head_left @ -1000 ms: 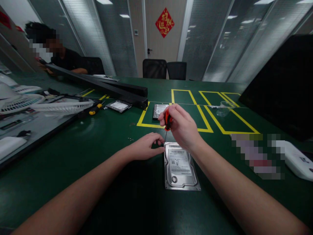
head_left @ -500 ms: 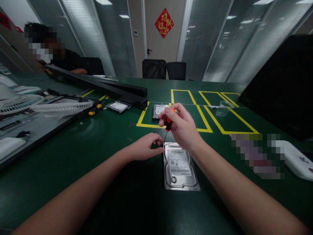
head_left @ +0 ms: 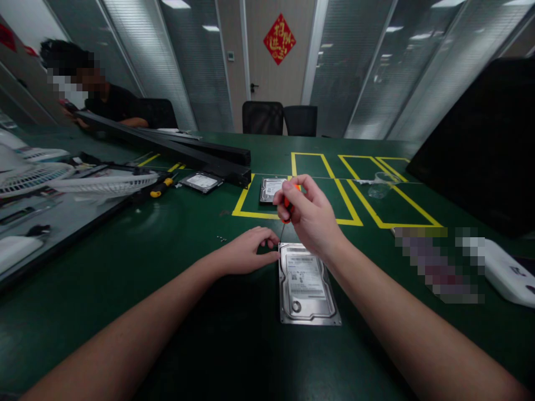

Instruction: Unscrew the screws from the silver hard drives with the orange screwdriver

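A silver hard drive (head_left: 307,289) lies label side up on the table before me. My right hand (head_left: 311,209) is closed around the orange and black handle of a screwdriver (head_left: 287,205). The screwdriver's thin shaft slants down to the drive's far left corner; its contact with a screw is too small to make out. My left hand (head_left: 253,250) rests beside that corner, its thumb at the drive's left edge and its fingers curved near the tip, with a gap between them. A few tiny screws (head_left: 221,239) lie left of this hand.
A second hard drive (head_left: 271,190) sits in a yellow taped box, and another drive (head_left: 202,181) lies farther left by long black bars (head_left: 179,150). A yellow-black screwdriver (head_left: 161,188), white fan parts (head_left: 104,184), a clear cup (head_left: 379,186) and a co-worker (head_left: 117,103) are also around the table.
My right fingers have shifted slightly around the screwdriver handle. The left hand and the hard drive keep their places.
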The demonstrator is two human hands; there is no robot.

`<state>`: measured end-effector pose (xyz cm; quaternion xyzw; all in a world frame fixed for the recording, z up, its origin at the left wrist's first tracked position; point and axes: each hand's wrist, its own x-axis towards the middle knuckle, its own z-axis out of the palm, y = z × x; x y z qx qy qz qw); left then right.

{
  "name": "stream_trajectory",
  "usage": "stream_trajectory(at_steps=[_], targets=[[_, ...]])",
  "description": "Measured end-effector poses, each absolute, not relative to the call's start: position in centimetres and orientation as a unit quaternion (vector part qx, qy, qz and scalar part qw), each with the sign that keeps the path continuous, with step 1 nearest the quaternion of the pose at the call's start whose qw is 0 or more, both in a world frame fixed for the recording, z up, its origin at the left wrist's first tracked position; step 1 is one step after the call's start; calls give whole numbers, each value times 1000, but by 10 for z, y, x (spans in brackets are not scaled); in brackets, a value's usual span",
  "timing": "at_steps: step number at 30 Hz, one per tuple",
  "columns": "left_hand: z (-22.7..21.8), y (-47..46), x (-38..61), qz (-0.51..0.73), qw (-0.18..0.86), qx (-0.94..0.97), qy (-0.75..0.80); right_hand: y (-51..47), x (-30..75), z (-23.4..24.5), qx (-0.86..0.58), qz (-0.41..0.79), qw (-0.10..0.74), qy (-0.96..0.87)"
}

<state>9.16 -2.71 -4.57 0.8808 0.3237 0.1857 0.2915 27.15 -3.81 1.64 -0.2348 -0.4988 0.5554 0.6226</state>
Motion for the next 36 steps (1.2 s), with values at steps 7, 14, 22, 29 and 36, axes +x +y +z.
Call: stream_trajectory(at_steps=[7, 14, 22, 29, 36], targets=[[-44, -27, 92, 183, 293, 879, 328, -39, 271, 19, -247, 547, 619, -506], [-43, -28, 92, 184, 292, 881, 324, -38, 271, 19, -237, 551, 620, -505], [-47, -27, 91, 181, 291, 881, 325, -39, 271, 18, -264, 537, 618, -509], [-47, -26, 91, 186, 292, 883, 318, -40, 272, 21, -232, 568, 602, -511], [-47, -26, 90, 181, 288, 882, 325, -41, 270, 20, -257, 552, 622, -493]])
